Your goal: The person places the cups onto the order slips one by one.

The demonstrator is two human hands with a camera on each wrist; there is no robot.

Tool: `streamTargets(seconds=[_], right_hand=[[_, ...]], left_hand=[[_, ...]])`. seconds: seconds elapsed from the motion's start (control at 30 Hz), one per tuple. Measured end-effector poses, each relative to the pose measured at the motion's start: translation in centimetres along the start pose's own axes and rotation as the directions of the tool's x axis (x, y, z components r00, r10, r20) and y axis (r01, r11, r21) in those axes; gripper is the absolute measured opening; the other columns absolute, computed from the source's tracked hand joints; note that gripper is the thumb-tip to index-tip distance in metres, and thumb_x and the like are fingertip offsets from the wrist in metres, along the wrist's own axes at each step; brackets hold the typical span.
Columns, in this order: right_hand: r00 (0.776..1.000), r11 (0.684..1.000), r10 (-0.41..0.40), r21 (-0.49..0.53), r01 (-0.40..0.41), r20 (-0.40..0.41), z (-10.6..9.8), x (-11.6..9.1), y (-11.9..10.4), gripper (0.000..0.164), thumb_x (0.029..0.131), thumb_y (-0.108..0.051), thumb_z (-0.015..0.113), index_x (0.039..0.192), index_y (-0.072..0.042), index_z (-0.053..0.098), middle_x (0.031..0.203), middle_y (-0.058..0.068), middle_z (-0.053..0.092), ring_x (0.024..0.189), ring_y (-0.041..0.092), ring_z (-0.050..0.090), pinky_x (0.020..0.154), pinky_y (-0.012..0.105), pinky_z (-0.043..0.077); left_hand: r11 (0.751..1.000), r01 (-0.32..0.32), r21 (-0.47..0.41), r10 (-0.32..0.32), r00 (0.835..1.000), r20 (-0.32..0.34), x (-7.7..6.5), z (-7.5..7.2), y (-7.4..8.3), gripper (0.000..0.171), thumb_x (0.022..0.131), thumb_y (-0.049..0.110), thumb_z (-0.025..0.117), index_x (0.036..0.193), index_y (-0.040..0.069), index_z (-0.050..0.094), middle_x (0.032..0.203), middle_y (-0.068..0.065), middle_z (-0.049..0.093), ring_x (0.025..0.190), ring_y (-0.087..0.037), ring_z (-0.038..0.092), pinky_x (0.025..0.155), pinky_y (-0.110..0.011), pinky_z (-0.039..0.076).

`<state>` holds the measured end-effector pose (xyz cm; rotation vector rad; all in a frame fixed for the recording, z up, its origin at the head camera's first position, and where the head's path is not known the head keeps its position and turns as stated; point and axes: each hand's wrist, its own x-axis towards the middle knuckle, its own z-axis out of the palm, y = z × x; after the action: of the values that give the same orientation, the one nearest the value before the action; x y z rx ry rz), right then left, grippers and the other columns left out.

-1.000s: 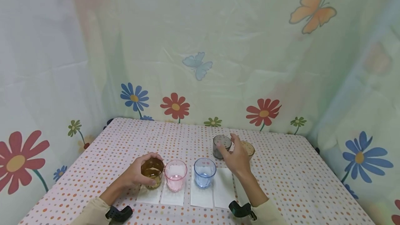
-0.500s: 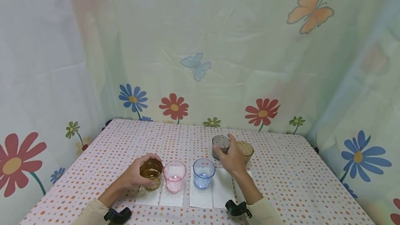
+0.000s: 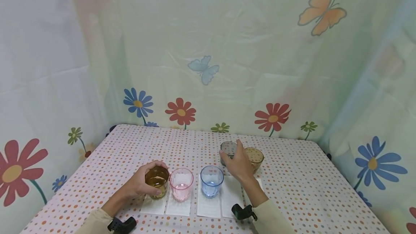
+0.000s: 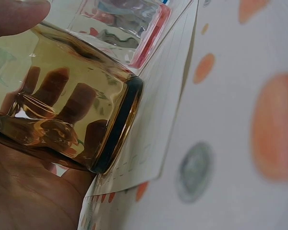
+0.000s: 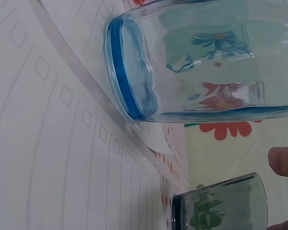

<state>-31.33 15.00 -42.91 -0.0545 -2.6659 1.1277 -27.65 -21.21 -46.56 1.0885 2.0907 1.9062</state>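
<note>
My left hand [image 3: 143,181] grips an amber glass [image 3: 158,185], which stands upright at the left of the row. In the left wrist view, the thumb [image 4: 21,17] lies on the near side of the amber glass [image 4: 53,91], and the other fingers show through it. My right hand [image 3: 242,165] spreads around the rim of a grey glass [image 3: 228,148] farther back. In the right wrist view, a fingertip [image 5: 282,161] appears apart from the grey glass [image 5: 221,206]. A brown-tinted glass [image 3: 255,155] stands just right of this hand.
Between the hands stand a pink glass [image 3: 181,187] and a blue glass [image 3: 212,185], each over white paper. More white paper [image 3: 232,198] lies right of the blue glass. A dotted cloth [image 3: 182,143] covers the table, with printed curtains [image 3: 260,64] behind.
My right hand has shifted slightly left, closer around the grey glass, showing more of the brown-tinted glass. The left hand and amber glass have stayed put.
</note>
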Motion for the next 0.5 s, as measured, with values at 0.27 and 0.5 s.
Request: streamTargets(seconds=[0.27,0.5], right_hand=[[1.000,1.000,0.029,0.005,-0.029,0.007,0.47,0.28,-0.18,0.093,0.096,-0.047,0.061,0.159,0.004,0.014,0.162,0.030,0.022,0.144,0.054,0.028,0.113,0.068,0.028],[0.999,0.999,0.033,-0.042,-0.032,0.031,1.03,0.42,-0.14,0.091,0.099,-0.047,0.057,0.160,0.003,0.012,0.160,0.030,0.019,0.136,0.057,0.038,0.107,0.067,0.038]], left_hand=[[1.000,0.011,-0.004,-0.011,1.000,0.000,-0.04,0.14,0.03,0.064,0.077,-0.001,0.080,0.131,-0.012,0.049,0.122,-0.029,0.060,0.112,-0.028,0.064,0.095,-0.036,0.056],[1.000,0.001,-0.004,-0.001,1.000,0.004,0.01,0.11,0.08,0.063,0.076,-0.001,0.080,0.130,-0.013,0.048,0.122,-0.028,0.060,0.111,-0.026,0.064,0.096,-0.035,0.055]])
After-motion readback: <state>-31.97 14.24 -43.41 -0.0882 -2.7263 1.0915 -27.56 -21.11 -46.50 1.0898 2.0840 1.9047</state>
